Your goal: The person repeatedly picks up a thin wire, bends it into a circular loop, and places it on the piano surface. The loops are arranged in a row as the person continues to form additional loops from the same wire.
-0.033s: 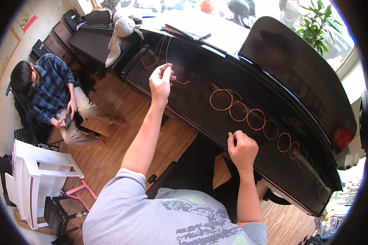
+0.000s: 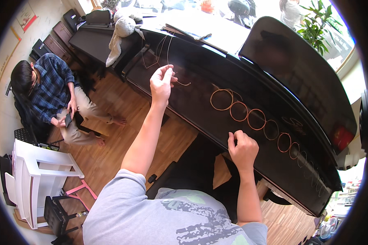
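My left hand [image 2: 161, 86] is raised over the left part of a black piano-like top, thumb and fingers pinched on a thin wire string [image 2: 168, 52]. Part of the string rises in loops beyond the fingers, and a short curved end sticks out to the right of the hand. Near the front edge, my right hand [image 2: 244, 152] is closed with its fingers curled; anything inside it is hidden. Between and beyond the hands, copper-coloured wire coils [image 2: 256, 130] lie in a row on the black surface [image 2: 192, 102], with thinner, fainter coils toward the right end.
A raised black panel [image 2: 302, 81] stands behind the coils. Papers [image 2: 204, 22] and a grey plush toy [image 2: 124, 27] lie at the back. A seated person [image 2: 53, 90] holds a phone at left, near a white piece of furniture [image 2: 37, 167]. A green plant [image 2: 319, 26] stands back right.
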`<state>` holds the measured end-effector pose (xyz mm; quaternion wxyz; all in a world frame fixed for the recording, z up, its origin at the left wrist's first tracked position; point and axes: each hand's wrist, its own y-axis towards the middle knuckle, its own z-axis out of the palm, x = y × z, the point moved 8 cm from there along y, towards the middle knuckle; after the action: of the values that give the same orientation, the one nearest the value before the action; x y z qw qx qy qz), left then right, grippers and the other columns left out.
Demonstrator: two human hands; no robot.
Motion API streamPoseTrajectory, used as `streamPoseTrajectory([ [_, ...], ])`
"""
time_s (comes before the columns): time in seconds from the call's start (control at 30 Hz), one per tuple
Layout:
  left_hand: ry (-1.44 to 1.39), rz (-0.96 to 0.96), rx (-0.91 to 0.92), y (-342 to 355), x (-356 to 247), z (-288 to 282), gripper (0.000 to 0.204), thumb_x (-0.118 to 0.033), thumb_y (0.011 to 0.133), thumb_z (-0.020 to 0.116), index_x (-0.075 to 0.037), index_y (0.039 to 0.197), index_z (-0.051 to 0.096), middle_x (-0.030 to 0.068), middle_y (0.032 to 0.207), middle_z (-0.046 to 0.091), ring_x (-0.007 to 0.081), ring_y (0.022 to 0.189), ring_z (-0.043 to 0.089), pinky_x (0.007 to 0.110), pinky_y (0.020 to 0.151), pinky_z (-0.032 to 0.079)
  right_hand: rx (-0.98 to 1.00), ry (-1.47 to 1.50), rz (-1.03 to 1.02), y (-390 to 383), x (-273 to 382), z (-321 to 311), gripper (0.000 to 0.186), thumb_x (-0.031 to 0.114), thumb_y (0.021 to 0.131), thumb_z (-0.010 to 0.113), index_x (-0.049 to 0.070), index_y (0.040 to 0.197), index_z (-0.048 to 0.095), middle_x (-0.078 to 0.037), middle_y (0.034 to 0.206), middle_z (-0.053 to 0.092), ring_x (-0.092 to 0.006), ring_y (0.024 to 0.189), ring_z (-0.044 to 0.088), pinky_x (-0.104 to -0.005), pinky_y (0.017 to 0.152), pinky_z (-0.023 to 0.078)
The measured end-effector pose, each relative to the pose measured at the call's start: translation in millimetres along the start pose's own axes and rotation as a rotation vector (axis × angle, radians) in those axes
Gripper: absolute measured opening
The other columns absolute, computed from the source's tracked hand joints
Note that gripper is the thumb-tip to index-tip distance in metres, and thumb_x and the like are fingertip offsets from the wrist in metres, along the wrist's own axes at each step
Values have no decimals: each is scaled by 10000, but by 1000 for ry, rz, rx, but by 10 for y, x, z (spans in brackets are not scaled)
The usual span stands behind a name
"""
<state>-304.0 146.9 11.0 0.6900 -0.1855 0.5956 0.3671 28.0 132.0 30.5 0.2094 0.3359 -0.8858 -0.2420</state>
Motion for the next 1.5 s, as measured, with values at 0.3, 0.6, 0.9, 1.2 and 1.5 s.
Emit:
streamPoseTrajectory([
  [0.3,-220,-207,206,-868,-83,58,144,-89,949,540,-27,1075,572,21,819,618,80,692,612,196,583,448,-32,123,21,-6,-15,-49,229,163,819,687,70,677,532,-67,566,539,-241,466,535,-339,461,418],
  [0.6,-154,-215,467,-1851,-74,317,86,-31,891,623,-16,974,603,28,853,646,82,781,623,232,729,509,143,840,329,530,413,-27,251,224,895,628,-18,950,667,-106,803,673,-155,637,611,-278,605,484],
  [0.9,-37,-20,700,-2006,-312,283,176,-179,866,640,-5,886,662,49,756,665,81,678,569,230,605,429,577,1439,452,446,922,99,138,93,912,570,1,842,646,37,684,576,-21,606,472,-185,545,379],
  [1.2,-298,-283,385,-876,-410,345,448,-391,1032,319,-33,1002,586,21,651,556,141,662,568,248,599,406,572,1069,-46,-71,1215,-242,130,141,842,627,18,810,651,-96,691,595,-228,604,572,-324,579,471],
  [1.5,-383,-286,540,-1482,-515,511,309,-246,1034,385,-31,876,541,-26,541,358,64,438,334,205,433,323,364,1062,332,88,741,-201,240,236,900,627,4,850,658,-49,702,620,-121,629,543,-291,583,444],
])
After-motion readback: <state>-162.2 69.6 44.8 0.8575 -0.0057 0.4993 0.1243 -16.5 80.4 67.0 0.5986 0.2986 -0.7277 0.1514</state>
